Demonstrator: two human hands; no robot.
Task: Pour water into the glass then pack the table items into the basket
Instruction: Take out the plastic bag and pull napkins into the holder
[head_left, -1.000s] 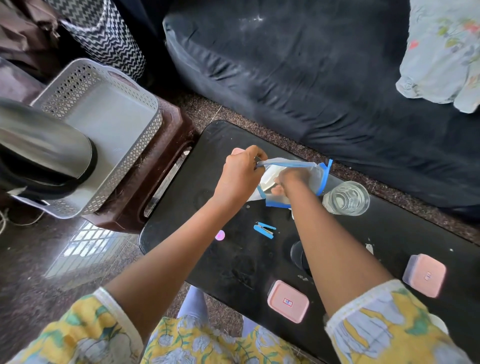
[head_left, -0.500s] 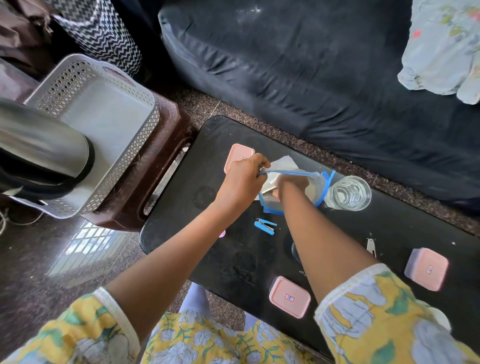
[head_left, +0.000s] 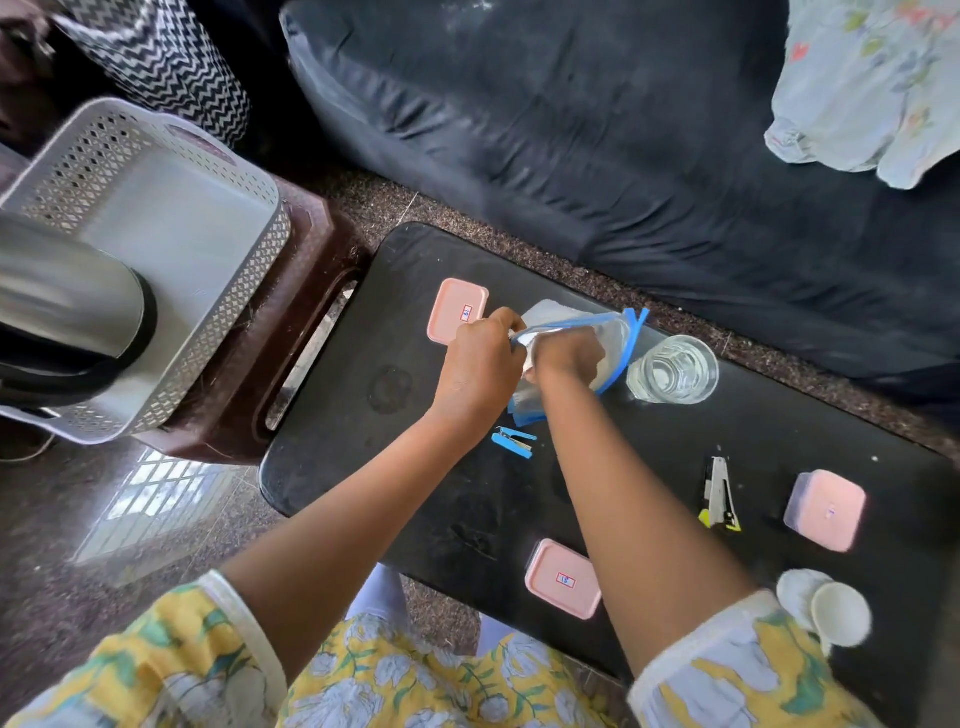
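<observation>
On the black table (head_left: 613, 467), my left hand (head_left: 480, 371) pinches the blue-edged mouth of a clear zip bag (head_left: 618, 332). My right hand (head_left: 569, 356) is pushed into that bag, its fingers hidden, among white contents. A glass (head_left: 672, 370) holding water stands just right of the bag. Three pink-lidded boxes lie on the table: one far left (head_left: 457, 310), one near the front edge (head_left: 563, 578), one at the right (head_left: 827, 510). The white perforated basket (head_left: 171, 244) sits on a brown stool (head_left: 306, 312) to the left.
A small blue stapler (head_left: 513, 442) lies under my forearms, and a white-and-yellow tool (head_left: 719, 493) lies further right. White round lids (head_left: 826, 608) sit at the table's front right. A steel kettle (head_left: 67, 312) stands at the basket's near side. A dark sofa (head_left: 623, 130) runs behind.
My right hand has gone deeper into the bag while my left keeps holding its mouth. The view has shifted, and the far-left pink box now shows in full.
</observation>
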